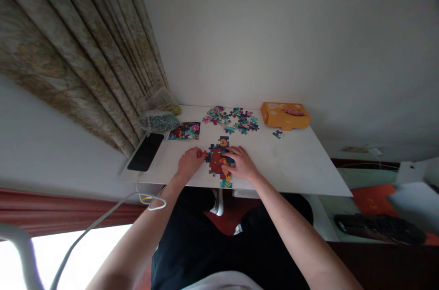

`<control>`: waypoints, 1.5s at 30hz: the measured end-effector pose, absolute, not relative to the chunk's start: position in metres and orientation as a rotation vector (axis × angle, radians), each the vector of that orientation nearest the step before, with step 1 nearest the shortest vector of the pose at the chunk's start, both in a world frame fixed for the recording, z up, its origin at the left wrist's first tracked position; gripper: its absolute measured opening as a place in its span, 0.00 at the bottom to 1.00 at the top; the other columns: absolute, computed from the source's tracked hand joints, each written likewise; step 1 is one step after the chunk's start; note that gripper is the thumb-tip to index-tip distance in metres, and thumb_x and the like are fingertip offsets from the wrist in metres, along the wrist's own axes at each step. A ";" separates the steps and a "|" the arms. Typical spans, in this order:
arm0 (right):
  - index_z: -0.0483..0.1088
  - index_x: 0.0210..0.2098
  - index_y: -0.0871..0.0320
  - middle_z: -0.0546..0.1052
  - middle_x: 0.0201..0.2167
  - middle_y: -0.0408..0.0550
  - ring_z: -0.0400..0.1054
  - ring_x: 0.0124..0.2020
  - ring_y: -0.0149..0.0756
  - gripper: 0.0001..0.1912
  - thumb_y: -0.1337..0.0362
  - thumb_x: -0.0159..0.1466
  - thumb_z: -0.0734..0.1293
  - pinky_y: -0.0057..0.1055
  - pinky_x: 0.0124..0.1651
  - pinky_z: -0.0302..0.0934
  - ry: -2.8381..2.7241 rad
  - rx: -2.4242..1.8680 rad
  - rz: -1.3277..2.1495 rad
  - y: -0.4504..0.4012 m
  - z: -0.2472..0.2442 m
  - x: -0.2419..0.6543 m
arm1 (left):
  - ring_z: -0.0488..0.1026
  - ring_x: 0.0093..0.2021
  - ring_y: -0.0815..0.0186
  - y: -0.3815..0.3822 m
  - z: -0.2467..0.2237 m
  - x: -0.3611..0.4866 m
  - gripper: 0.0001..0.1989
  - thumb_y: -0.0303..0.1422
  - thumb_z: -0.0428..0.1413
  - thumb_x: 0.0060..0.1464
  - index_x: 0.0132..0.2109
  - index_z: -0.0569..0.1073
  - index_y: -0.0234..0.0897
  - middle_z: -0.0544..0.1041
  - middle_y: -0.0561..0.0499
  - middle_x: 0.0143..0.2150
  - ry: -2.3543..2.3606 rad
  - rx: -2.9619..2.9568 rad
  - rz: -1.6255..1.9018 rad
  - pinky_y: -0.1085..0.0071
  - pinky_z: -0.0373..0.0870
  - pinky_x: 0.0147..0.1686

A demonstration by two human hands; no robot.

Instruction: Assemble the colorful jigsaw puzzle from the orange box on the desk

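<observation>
From the head view, a joined part of a jigsaw puzzle (216, 162) lies on the white table (291, 166). A heap of loose pieces (231, 120) is left beyond it. The left hand (189, 162) seems to pinch a small red piece (201, 154). The right hand (242, 163) lies half open on the puzzle. A picture card (184, 131), an orange box (286, 115) and a phone (146, 152) sit nearby, by a curtain (68, 47).

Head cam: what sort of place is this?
Probably a home room, maybe a study or bedroom: a white desk against a wall, a patterned curtain beside it, and a jigsaw box and phone on it.
</observation>
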State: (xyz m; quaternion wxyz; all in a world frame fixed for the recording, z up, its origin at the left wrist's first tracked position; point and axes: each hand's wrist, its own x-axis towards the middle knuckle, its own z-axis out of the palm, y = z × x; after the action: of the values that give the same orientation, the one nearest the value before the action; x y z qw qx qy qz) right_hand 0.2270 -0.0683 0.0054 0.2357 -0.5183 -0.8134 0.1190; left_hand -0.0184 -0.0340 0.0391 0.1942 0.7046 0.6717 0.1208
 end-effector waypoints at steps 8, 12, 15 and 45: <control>0.77 0.55 0.48 0.75 0.62 0.50 0.66 0.64 0.46 0.19 0.52 0.66 0.73 0.54 0.70 0.52 -2.235 -1.414 0.314 -0.068 0.004 0.227 | 0.74 0.58 0.54 -0.062 0.017 -0.020 0.14 0.32 0.51 0.68 0.55 0.77 0.39 0.78 0.41 0.56 1.458 2.499 0.601 0.57 0.69 0.61; 0.77 0.54 0.49 0.75 0.62 0.52 0.67 0.63 0.47 0.19 0.53 0.66 0.73 0.54 0.69 0.54 -2.241 -1.407 0.308 -0.067 0.005 0.227 | 0.69 0.66 0.52 -0.074 0.005 -0.021 0.18 0.36 0.52 0.69 0.61 0.74 0.37 0.75 0.40 0.63 1.268 2.602 0.618 0.51 0.63 0.68; 0.77 0.54 0.49 0.75 0.62 0.52 0.67 0.63 0.47 0.19 0.54 0.66 0.73 0.55 0.69 0.53 -2.233 -1.401 0.309 -0.068 0.005 0.226 | 0.69 0.67 0.53 -0.076 0.004 -0.020 0.20 0.37 0.52 0.69 0.63 0.73 0.37 0.76 0.40 0.64 1.235 2.612 0.611 0.50 0.63 0.69; 0.75 0.57 0.57 0.78 0.57 0.54 0.71 0.60 0.43 0.17 0.60 0.71 0.65 0.39 0.64 0.62 -1.945 -1.742 0.406 0.051 0.019 0.183 | 0.75 0.56 0.52 -0.071 0.007 -0.012 0.16 0.35 0.53 0.68 0.57 0.77 0.37 0.80 0.42 0.57 1.262 2.737 0.640 0.51 0.70 0.60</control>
State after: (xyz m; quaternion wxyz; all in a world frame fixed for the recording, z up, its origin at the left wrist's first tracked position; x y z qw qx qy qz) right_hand 0.1829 0.0506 0.0194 0.2472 -0.6388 -0.7132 0.1489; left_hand -0.0124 -0.0708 0.0072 0.0301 0.8879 0.4093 0.2076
